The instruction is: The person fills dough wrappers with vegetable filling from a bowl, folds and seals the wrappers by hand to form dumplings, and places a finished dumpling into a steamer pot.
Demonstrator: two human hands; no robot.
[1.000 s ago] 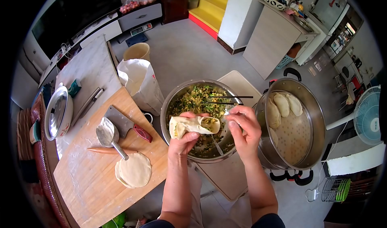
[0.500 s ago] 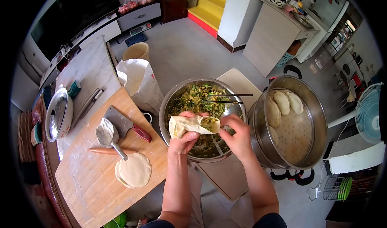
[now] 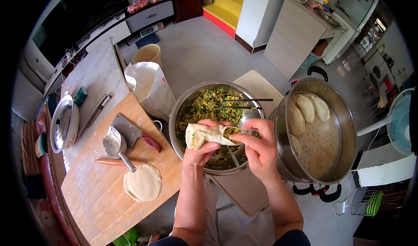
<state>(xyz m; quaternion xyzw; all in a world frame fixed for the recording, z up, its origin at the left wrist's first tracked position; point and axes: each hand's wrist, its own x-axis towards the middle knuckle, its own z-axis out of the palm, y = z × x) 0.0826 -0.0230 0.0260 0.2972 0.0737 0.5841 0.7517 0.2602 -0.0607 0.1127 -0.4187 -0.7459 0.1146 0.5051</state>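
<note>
My left hand is wrapped round a large dumpling of pale dough, above the filling bowl. The left part of the dough is closed into folds, while its right end gapes and shows green and yellow filling. The fingers of my right hand are closed at that gaping end, against the dough edge and the filling. Below is a steel bowl with chopped filling. Chopsticks lie across its right side, and a spoon handle shows inside. My hands hide part of the bowl.
On the right, a steamer pot holds several dumplings. To the left, a wooden board carries a dough wrapper, a flour scoop, a rolling pin and a cleaver. Behind it stands a white sack.
My right hand has turned and moved its fingers onto the dumpling's gaping end. The dumpling has shifted slightly right in my left hand's hold.
</note>
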